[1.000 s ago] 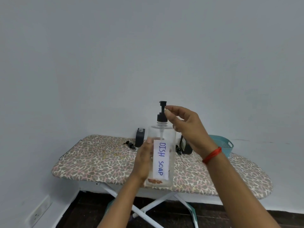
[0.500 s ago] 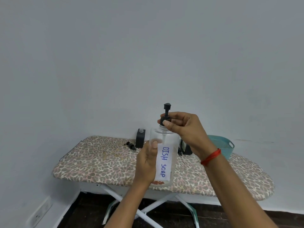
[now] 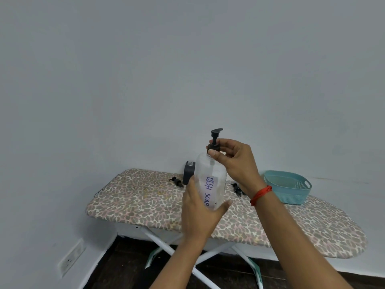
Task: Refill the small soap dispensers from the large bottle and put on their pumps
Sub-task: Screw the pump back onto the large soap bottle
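A large clear bottle [image 3: 210,172] with a white "DISH SOAP" label is lifted above the ironing board [image 3: 145,203]. My left hand [image 3: 198,211] grips its lower body from the left. My right hand [image 3: 235,161] pinches the black collar of its pump [image 3: 214,140] at the neck. A small dark dispenser [image 3: 188,172] without a pump stands on the board behind the bottle. Two loose black pumps lie on the board: one pump [image 3: 177,182] left of the bottle, another pump [image 3: 236,188] to its right. A second small dispenser is hidden behind my right hand.
A teal plastic basket [image 3: 289,188] sits at the board's back right, near the wall. The board stands on white crossed legs [image 3: 166,247] over a dark floor. A wall socket [image 3: 70,260] is low on the left.
My right hand dropped from the pump's top to its collar and has turned it; the nozzle now points right. My left hand slid lower on the bottle.
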